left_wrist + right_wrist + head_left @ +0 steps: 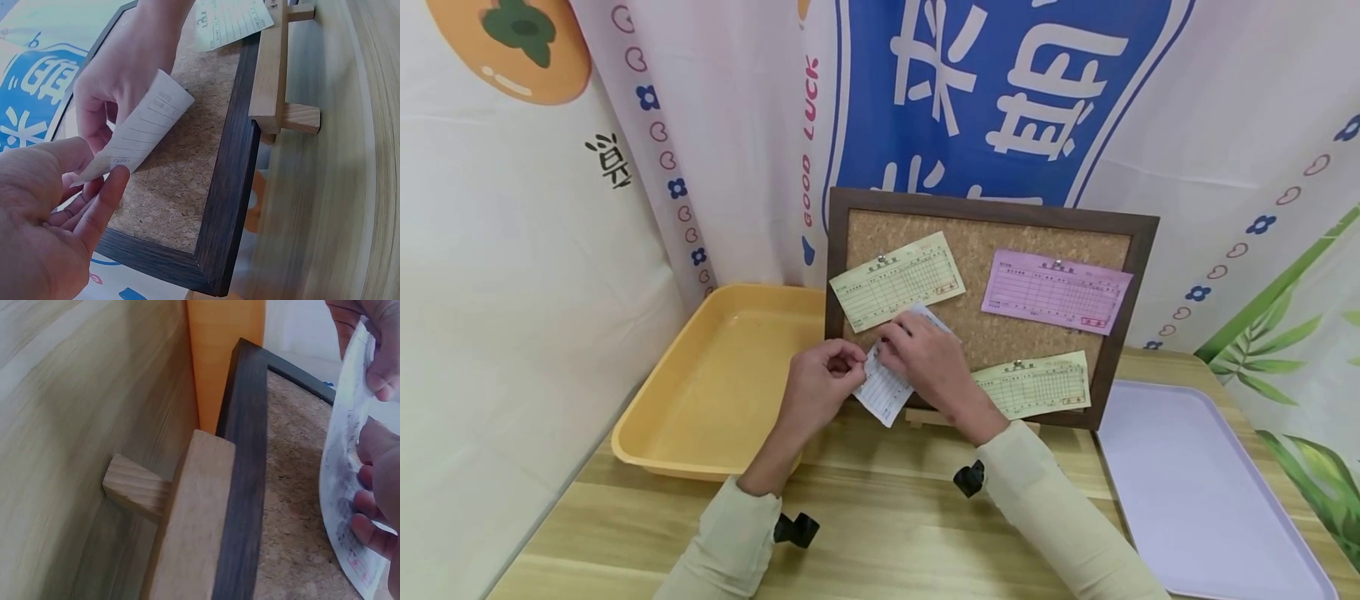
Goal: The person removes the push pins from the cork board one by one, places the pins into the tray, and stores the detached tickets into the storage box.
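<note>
A white printed slip (883,396) stands tilted in front of the cork board (1000,232), in the board's lower left part. My left hand (820,379) pinches its edge between thumb and fingers, as the left wrist view shows at the slip's corner (119,159). Farther along the slip, the fingers of my right hand (928,358) are curled against it and grip it. In the right wrist view the slip (344,450) bows away from the cork. Whatever lies under the right fingertips is hidden.
Pinned to the board are a yellow slip (898,283) upper left, a purple slip (1056,292) upper right and another yellow slip (1037,387) lower right. A wooden stand (270,75) supports the board. A yellow tray (722,383) lies left, a lilac tray (1195,483) right.
</note>
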Tool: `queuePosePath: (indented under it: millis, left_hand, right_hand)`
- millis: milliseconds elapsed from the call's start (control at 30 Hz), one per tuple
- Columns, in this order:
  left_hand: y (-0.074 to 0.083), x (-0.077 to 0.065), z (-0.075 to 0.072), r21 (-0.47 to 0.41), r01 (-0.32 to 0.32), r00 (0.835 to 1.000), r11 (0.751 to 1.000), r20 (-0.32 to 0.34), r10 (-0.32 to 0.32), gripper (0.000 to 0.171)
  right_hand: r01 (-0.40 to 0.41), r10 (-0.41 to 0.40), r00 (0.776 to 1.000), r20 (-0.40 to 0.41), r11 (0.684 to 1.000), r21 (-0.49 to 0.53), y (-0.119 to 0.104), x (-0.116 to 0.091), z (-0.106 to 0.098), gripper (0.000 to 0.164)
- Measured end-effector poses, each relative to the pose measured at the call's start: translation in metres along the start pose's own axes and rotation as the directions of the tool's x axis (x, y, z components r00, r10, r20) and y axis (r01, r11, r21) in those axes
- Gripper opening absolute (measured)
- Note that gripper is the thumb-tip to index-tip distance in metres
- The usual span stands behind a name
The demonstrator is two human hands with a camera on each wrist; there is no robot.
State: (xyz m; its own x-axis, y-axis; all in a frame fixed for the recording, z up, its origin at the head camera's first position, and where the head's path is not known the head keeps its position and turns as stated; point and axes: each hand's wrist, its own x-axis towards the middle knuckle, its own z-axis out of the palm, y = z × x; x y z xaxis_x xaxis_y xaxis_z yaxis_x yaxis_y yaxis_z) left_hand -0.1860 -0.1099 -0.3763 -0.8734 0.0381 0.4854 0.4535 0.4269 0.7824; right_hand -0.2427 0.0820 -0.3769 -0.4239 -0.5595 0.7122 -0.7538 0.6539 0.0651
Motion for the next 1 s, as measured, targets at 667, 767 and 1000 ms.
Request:
queuePosePath:
  millis: [667, 767, 1000]
  left_hand:
    - [0.002, -0.010, -0.021, 0.018, -0.054, 0.999, 0.998, 0.001, 0.054, 0.012]
    - [0.002, -0.014, -0.028, 0.019, -0.072, 0.997, 0.997, 0.006, 0.072, 0.012]
    - [0.002, -0.027, -0.051, 0.004, -0.069, 0.997, 0.998, 0.019, 0.069, 0.015]
  right_hand:
    - [-0.019, 0.022, 0.999, -0.044, 0.998, 0.051, -0.006, -0.010, -0.034, 0.014]
    - [-0.026, 0.029, 0.998, -0.052, 0.998, 0.059, -0.005, -0.017, -0.044, 0.014]
    - [-0.032, 0.035, 0.996, -0.078, 0.999, 0.039, 0.000, -0.045, -0.066, 0.014]
